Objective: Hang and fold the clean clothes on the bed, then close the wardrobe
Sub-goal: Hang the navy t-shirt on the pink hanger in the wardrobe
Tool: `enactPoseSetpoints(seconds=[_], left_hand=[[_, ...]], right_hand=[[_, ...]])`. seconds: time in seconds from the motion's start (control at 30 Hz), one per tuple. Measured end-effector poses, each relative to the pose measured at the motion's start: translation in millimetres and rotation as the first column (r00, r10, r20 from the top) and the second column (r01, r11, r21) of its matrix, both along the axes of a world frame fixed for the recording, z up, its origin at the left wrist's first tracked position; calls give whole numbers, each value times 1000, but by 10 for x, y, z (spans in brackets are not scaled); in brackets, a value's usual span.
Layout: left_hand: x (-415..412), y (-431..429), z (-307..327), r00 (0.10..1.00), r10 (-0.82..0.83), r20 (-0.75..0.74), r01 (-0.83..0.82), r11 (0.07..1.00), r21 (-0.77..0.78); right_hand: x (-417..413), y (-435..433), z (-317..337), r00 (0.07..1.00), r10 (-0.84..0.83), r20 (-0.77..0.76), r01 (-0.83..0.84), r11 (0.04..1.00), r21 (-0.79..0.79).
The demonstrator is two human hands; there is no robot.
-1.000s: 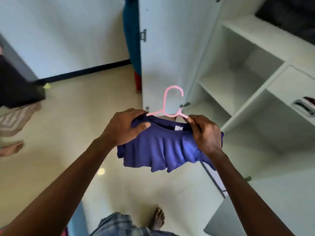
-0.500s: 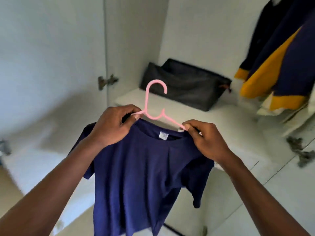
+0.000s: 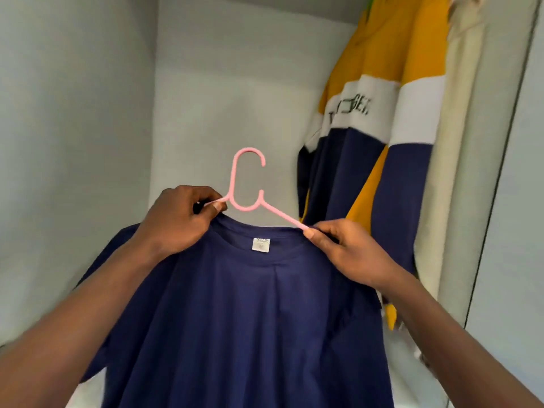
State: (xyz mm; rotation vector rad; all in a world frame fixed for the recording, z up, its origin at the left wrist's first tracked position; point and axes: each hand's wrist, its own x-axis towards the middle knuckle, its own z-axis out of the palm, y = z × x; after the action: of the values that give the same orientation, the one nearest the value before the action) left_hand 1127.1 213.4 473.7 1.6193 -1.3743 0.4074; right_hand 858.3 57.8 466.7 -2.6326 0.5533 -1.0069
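My left hand (image 3: 176,222) and right hand (image 3: 348,251) each pinch one arm of the pink hanger (image 3: 248,184). The navy T-shirt (image 3: 235,319) hangs on it inside the wardrobe (image 3: 220,83). I should raise it level, so no shoulder slips.

Navy T-shirt (image 3: 250,319) now drops full length off the pink hanger (image 3: 248,184) (a second ago it is bunched up between the hands). View swings up from floor and shelves into the wardrobe (image 3: 220,98) hanging bay. Black bag on the shelf drops out of frame. Striped top (image 3: 382,113) now looms close at right, just behind the right hand (image 3: 350,254).
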Motion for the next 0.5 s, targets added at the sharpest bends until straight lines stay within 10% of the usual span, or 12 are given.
enactPoseSetpoints(seconds=[0.27, 0.5], left_hand=[[235, -1146, 1508, 989, 39, 141, -10, 981, -196], [53, -2214, 2566, 996, 77, -40, -86, 844, -529]], right_hand=[[32, -557, 1478, 937, -338, 91, 350, 892, -288], [172, -764, 2991, 699, -598, 392, 683, 396, -613]])
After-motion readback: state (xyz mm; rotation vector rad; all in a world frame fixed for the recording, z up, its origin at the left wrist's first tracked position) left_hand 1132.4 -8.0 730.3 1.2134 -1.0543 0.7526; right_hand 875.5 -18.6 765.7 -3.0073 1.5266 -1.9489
